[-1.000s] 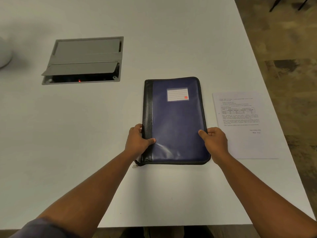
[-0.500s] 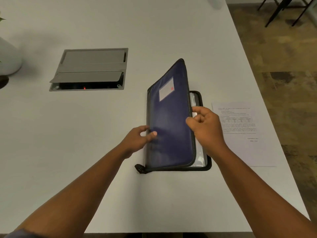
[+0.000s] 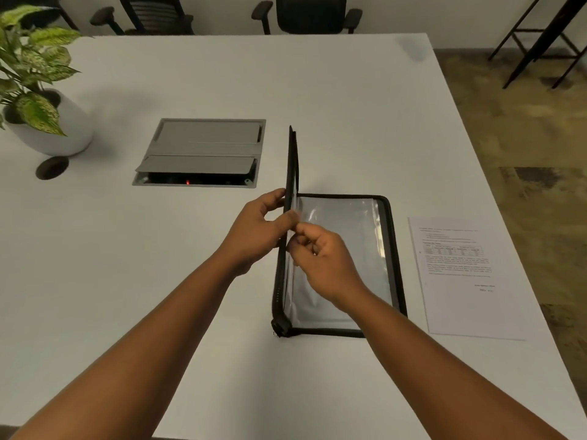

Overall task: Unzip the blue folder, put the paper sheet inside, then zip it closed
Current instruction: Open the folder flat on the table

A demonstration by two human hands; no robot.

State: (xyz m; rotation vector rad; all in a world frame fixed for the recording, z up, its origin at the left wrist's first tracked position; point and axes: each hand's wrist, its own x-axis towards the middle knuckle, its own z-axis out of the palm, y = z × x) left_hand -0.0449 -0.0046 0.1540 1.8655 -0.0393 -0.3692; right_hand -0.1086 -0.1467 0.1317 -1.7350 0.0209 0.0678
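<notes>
The blue folder (image 3: 389, 236) lies unzipped on the white table, its front cover (image 3: 291, 160) standing upright and seen edge-on. Clear plastic sleeves (image 3: 349, 223) show inside the lower half. My left hand (image 3: 259, 228) grips the upright cover from the left side, thumb on its edge. My right hand (image 3: 320, 258) sits just right of the cover, over the sleeves, fingers pinched at a thin clear sleeve edge. The paper sheet (image 3: 460, 274), printed with text and a small table, lies flat on the table to the right of the folder, untouched.
A grey cable hatch (image 3: 203, 150) is set in the table at the back left, its flap ajar. A potted plant (image 3: 38, 100) stands far left beside a round grommet hole (image 3: 52, 167). Office chairs (image 3: 311, 12) line the far edge. The table's right edge runs near the paper.
The closed folder has been opened. The cover swung up from flat to vertical, my left hand moved onto it, and my right hand shifted from the cover's edge to the sleeves.
</notes>
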